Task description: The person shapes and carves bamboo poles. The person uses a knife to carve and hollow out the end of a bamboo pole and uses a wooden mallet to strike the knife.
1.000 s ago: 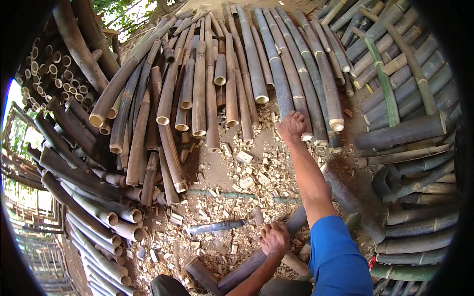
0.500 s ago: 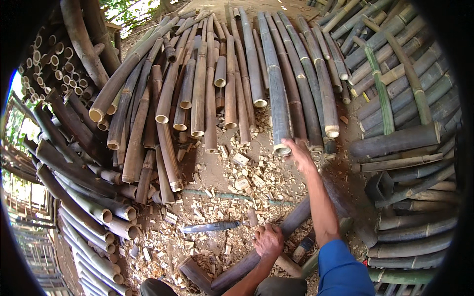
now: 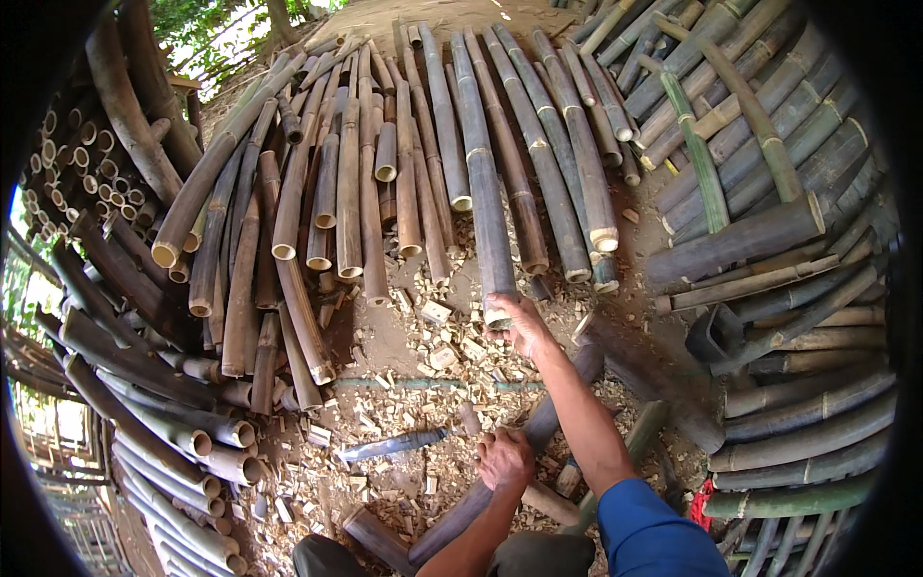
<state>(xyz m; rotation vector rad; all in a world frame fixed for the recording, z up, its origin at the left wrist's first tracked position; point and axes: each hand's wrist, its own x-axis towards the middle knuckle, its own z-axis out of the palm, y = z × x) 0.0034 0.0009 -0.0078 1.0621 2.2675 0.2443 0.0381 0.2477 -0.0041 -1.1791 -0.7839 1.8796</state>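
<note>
My right hand [image 3: 519, 325] is closed around the near end of a long dark bamboo pole [image 3: 486, 212], which runs away from me among other poles. The pole's pale cut end shows beside the fingers. My left hand [image 3: 505, 459] is lower down, its fingers bent over a thick dark bamboo log [image 3: 452, 524] that slants across the ground by my knees. A long-bladed knife [image 3: 394, 444] lies flat on the chips to the left of that hand. Near its inner end sits a short brown wooden piece [image 3: 469, 417]; whether the two are joined I cannot tell.
Pale wood chips [image 3: 437, 358] litter the ground. Bamboo poles [image 3: 288, 192] fan out ahead and left, with stacked poles [image 3: 798, 462] along the right. A short bamboo piece [image 3: 380, 539] and a dark log [image 3: 654, 385] flank the slanting log. A red item [image 3: 702, 505] lies at right.
The held pole's near end has come slightly toward me with my right hand. The whole view has shifted, moving the scene leftward. My left hand stays on the log.
</note>
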